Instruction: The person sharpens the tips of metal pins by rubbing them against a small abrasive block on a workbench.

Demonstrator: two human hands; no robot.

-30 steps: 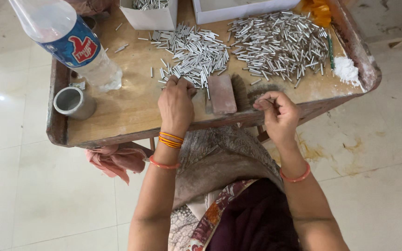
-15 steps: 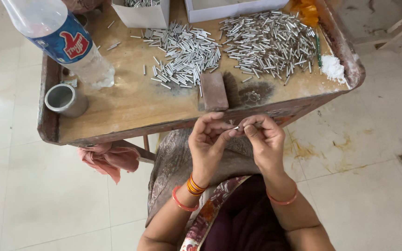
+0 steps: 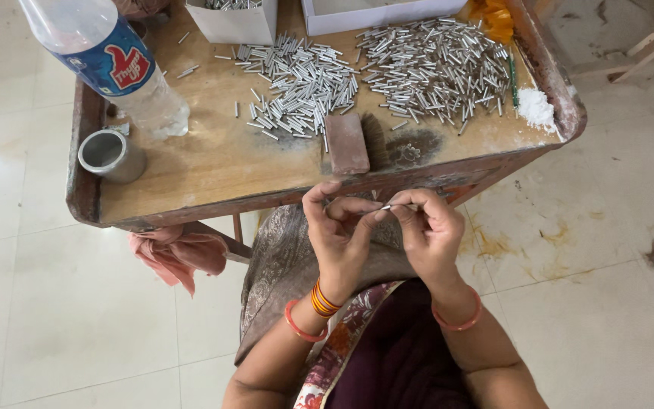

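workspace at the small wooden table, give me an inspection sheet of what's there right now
surface: worn wooden table with a raised rim, dark stain near the front edge
job's things: two heaps of small metal tubes, left heap and right heap; one small metal piece pinched between both hands
clutter: plastic bottle, metal cup, reddish block, two white boxes, white powder, orange cloth
hands: left hand and right hand raised together in front of the table edge, fingertips meeting on the piece
cables: nothing seen
surroundings: pale tiled floor, stained on the right; pink cloth hanging under the table
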